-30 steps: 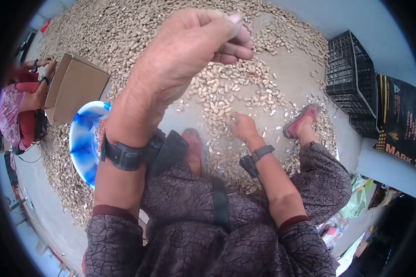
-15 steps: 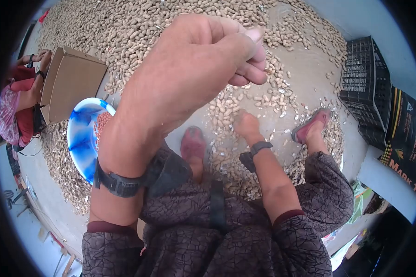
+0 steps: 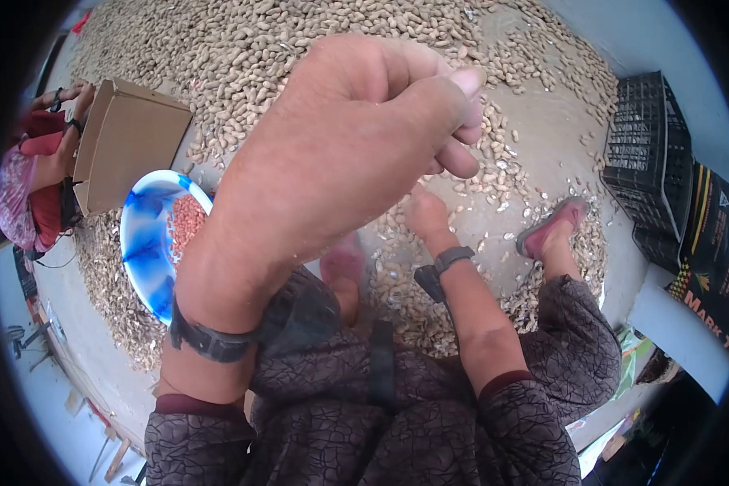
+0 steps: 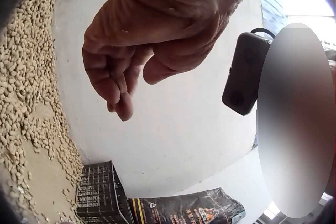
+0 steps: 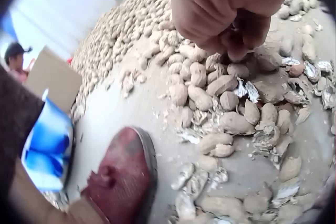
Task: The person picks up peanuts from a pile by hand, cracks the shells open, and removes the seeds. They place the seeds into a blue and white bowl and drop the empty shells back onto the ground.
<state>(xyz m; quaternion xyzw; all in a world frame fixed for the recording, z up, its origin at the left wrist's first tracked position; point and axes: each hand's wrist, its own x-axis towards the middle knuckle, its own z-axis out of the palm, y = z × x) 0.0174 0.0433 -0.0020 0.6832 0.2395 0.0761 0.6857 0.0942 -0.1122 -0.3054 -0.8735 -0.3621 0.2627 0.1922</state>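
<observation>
We are probably picking unshelled peanuts (image 5: 199, 98) off the floor (image 5: 100, 124): the curled fingers of our right hand (image 5: 228, 8) are touching them, gripping what we cannot tell, while our left hand (image 4: 142, 29) is hanging loosely curled, seemingly empty. Shelling one is likely calling for both hands next.

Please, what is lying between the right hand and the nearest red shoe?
The right wrist view shows it: unshelled peanuts and shell bits beside the right hand, then mostly bare floor up to the red shoe.
</observation>
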